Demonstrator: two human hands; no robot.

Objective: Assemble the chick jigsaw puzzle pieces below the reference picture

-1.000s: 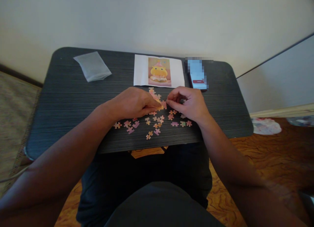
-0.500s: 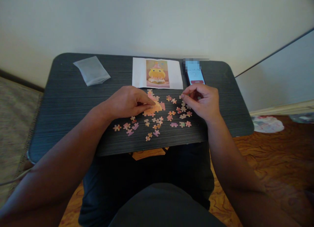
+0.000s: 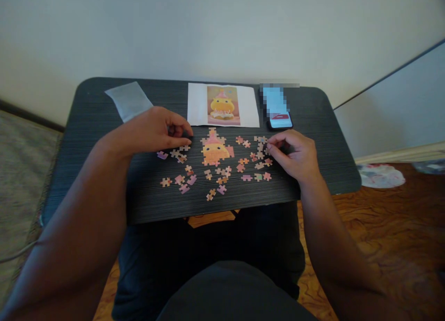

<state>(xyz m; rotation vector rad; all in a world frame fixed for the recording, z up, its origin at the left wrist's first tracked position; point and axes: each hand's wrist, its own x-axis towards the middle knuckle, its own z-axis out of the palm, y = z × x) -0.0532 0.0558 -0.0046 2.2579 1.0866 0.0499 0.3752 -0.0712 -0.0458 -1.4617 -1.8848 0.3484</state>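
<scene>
A partly joined puzzle [image 3: 213, 149] with a yellow figure lies in the middle of the dark table [image 3: 97, 173]. Loose puzzle pieces [image 3: 187, 177] are scattered around it. My left hand [image 3: 153, 129] hovers left of the joined part, fingers curled above a few pieces; whether it holds one is hidden. My right hand [image 3: 295, 154] rests to the right, fingertips pinched at the pieces [image 3: 260, 147] beside it. A printed reference picture [image 3: 223, 104] of the same yellow figure lies behind the puzzle.
A phone [image 3: 277, 109] lies right of the picture, near the table's back edge. A clear plastic bag [image 3: 128, 100] sits at the back left, partly behind my left hand. My lap is under the front edge. Patterned floor shows to the right.
My left hand has lifted off the joined puzzle and moved left, uncovering it. My right hand has dropped lower, down to the pieces on the right.
</scene>
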